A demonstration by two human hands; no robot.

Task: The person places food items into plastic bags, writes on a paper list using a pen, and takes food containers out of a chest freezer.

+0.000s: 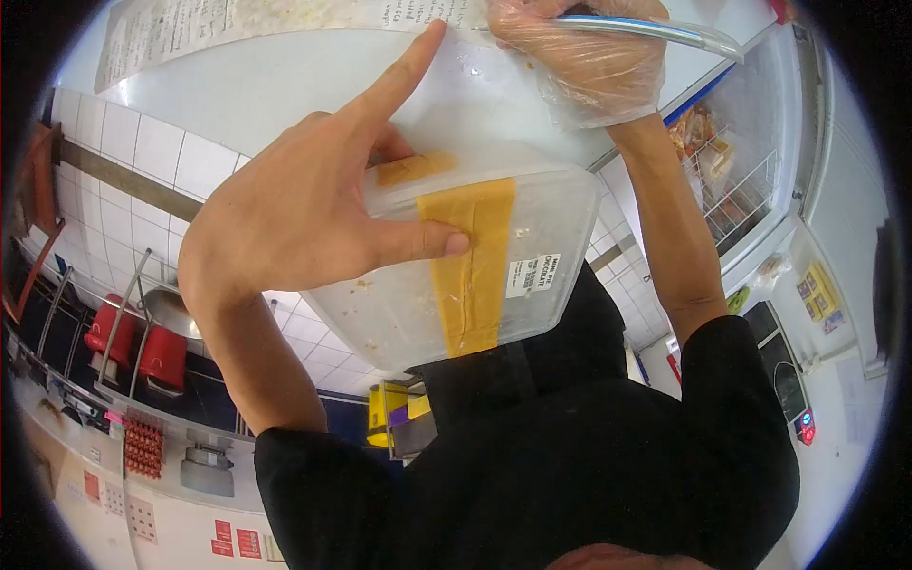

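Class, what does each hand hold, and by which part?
Left hand: the plastic container, by one side, thumb on the tape. Gloved right hand: the pen, toward its writing end.

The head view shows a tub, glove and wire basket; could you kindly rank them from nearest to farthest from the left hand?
1. Tub, held in left hand.
2. Glove, upper right, on right hand.
3. Wire basket, far right.

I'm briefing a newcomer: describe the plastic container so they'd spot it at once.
Start at the white table across the top; by its near edge, the bare left hand grips a translucent box-shaped plastic container. Unlike the paper strip above, it wears a broad yellow tape band beside a small white printed label.
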